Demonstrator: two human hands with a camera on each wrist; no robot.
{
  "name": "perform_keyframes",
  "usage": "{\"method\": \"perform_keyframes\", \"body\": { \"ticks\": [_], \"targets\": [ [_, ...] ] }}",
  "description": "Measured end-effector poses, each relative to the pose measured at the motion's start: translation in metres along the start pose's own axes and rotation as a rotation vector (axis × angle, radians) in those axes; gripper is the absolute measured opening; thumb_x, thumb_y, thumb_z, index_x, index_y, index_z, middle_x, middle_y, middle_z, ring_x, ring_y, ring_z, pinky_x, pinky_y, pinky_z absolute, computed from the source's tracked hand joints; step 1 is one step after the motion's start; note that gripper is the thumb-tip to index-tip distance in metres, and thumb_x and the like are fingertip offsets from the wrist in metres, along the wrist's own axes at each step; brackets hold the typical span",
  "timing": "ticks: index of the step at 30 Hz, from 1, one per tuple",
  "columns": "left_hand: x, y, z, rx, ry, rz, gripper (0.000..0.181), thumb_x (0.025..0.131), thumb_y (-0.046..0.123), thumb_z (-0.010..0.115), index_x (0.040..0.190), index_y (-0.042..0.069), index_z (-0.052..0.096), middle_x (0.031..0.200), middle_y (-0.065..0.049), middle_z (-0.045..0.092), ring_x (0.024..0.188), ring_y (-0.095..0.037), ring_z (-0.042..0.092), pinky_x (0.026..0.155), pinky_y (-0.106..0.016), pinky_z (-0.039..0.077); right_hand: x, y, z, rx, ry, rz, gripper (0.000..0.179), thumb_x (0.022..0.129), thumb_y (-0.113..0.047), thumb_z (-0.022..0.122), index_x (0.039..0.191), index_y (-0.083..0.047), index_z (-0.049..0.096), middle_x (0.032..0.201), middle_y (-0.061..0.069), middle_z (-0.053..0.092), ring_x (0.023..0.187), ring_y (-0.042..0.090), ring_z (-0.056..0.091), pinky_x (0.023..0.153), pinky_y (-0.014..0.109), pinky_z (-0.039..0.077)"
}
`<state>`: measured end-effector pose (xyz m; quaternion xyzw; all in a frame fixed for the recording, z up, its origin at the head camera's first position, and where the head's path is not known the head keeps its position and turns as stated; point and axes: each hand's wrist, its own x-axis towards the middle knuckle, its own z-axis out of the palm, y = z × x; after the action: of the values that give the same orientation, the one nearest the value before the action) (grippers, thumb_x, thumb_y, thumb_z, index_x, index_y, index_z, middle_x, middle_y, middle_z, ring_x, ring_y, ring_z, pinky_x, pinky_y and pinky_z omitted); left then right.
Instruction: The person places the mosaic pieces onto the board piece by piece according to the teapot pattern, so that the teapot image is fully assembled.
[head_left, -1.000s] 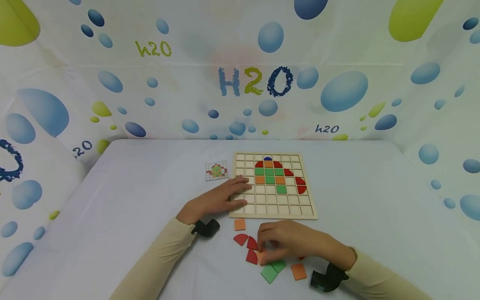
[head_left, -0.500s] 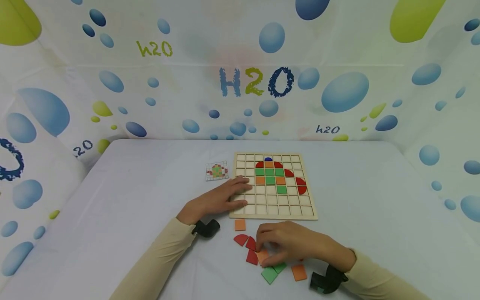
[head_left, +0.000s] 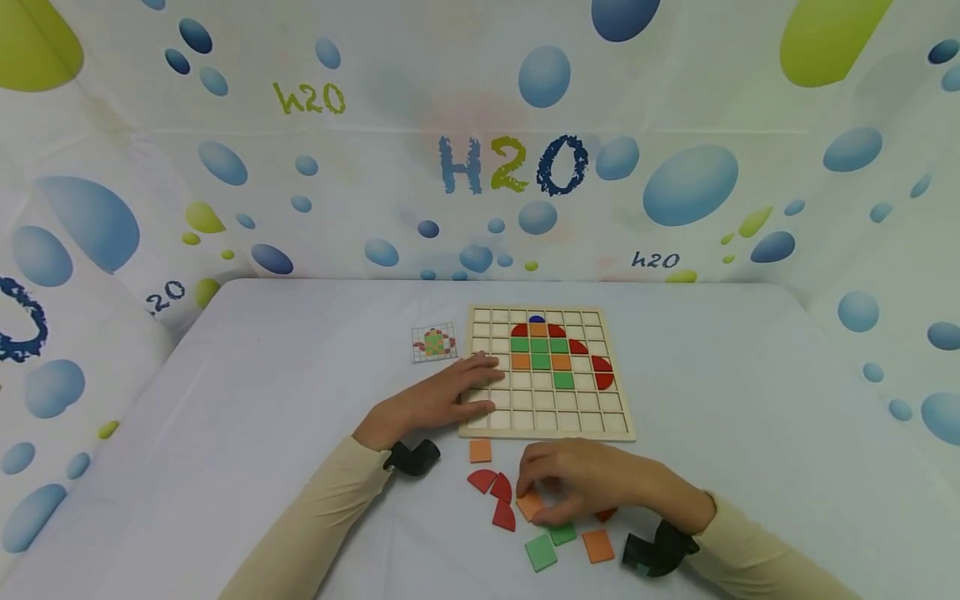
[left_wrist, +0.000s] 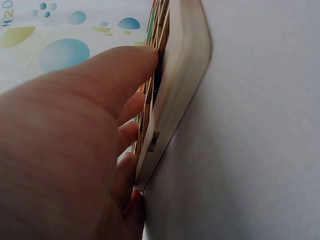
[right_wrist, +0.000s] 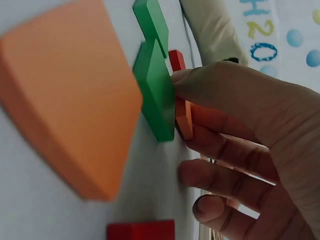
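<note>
My right hand (head_left: 585, 479) pinches an orange square tile (head_left: 529, 505) between thumb and fingers, low over the table in front of the board. In the right wrist view the orange tile (right_wrist: 184, 120) shows partly behind the thumb. My left hand (head_left: 438, 396) lies with spread, straight fingers on the left side of the wooden grid board (head_left: 543, 433). The left wrist view shows its thumb (left_wrist: 135, 62) on the board's rim (left_wrist: 182, 75). Green, orange, red and blue pieces fill some squares at the board's upper middle and right, such as a green square (head_left: 563, 380).
Loose pieces lie round my right hand: red quarter circles (head_left: 482, 480), green squares (head_left: 541, 552) and orange squares (head_left: 597, 547), with another orange square (head_left: 480, 451) by the board's front edge. A small pattern card (head_left: 433, 342) lies left of the board.
My right hand has drawn the orange tile slightly to the right, away from the red pieces. The nearby green squares have shifted a little. My left hand stays in place.
</note>
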<state>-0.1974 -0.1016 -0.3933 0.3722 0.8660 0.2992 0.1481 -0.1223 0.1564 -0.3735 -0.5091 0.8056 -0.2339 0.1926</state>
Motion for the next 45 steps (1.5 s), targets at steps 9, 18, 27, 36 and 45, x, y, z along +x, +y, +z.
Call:
{"method": "perform_keyframes", "body": {
  "ticks": [9, 18, 27, 36, 45],
  "targets": [
    [0.001, -0.001, 0.001, 0.014, -0.007, -0.03, 0.054, 0.098, 0.031, 0.059, 0.146, 0.01, 0.046, 0.156, -0.01, 0.033, 0.149, -0.028, 0.017, 0.118, -0.047, 0.022, -0.001, 0.01, -0.005, 0.093, 0.02, 0.032, 0.023, 0.09, -0.027, 0.073, 0.109, -0.016, 0.071, 0.097, -0.01, 0.06, 0.082, -0.001, 0.051, 0.073, 0.014, 0.048],
    [0.001, 0.0, -0.001, 0.007, -0.007, -0.024, 0.053, 0.098, 0.031, 0.059, 0.145, 0.01, 0.046, 0.156, -0.01, 0.033, 0.149, -0.028, 0.017, 0.118, -0.047, 0.022, -0.003, 0.019, -0.015, 0.099, 0.117, 0.034, 0.022, 0.088, -0.022, 0.075, 0.109, -0.015, 0.07, 0.098, -0.009, 0.06, 0.081, 0.001, 0.053, 0.071, 0.017, 0.05],
    [0.0, 0.001, -0.002, 0.008, -0.006, -0.022, 0.053, 0.098, 0.03, 0.059, 0.145, 0.008, 0.046, 0.156, -0.011, 0.033, 0.149, -0.029, 0.018, 0.118, -0.048, 0.022, -0.002, 0.04, -0.022, 0.11, 0.271, 0.01, 0.016, 0.085, -0.017, 0.077, 0.1, -0.014, 0.07, 0.091, -0.005, 0.061, 0.073, 0.005, 0.055, 0.062, 0.019, 0.05],
    [-0.001, 0.001, -0.002, -0.005, -0.006, -0.016, 0.053, 0.098, 0.029, 0.059, 0.145, 0.008, 0.046, 0.156, -0.011, 0.033, 0.149, -0.029, 0.018, 0.118, -0.047, 0.022, -0.001, 0.054, -0.025, 0.124, 0.37, 0.121, 0.017, 0.086, -0.019, 0.076, 0.101, -0.014, 0.071, 0.096, -0.004, 0.064, 0.074, 0.007, 0.055, 0.063, 0.021, 0.051],
    [0.0, -0.002, 0.0, -0.002, -0.004, -0.006, 0.053, 0.099, 0.029, 0.059, 0.145, 0.008, 0.046, 0.157, -0.01, 0.032, 0.149, -0.028, 0.017, 0.118, -0.046, 0.022, 0.003, 0.067, -0.028, 0.063, 0.536, 0.124, 0.015, 0.083, -0.007, 0.077, 0.095, -0.007, 0.067, 0.087, 0.0, 0.062, 0.066, 0.007, 0.055, 0.057, 0.022, 0.049]
  ]
}}
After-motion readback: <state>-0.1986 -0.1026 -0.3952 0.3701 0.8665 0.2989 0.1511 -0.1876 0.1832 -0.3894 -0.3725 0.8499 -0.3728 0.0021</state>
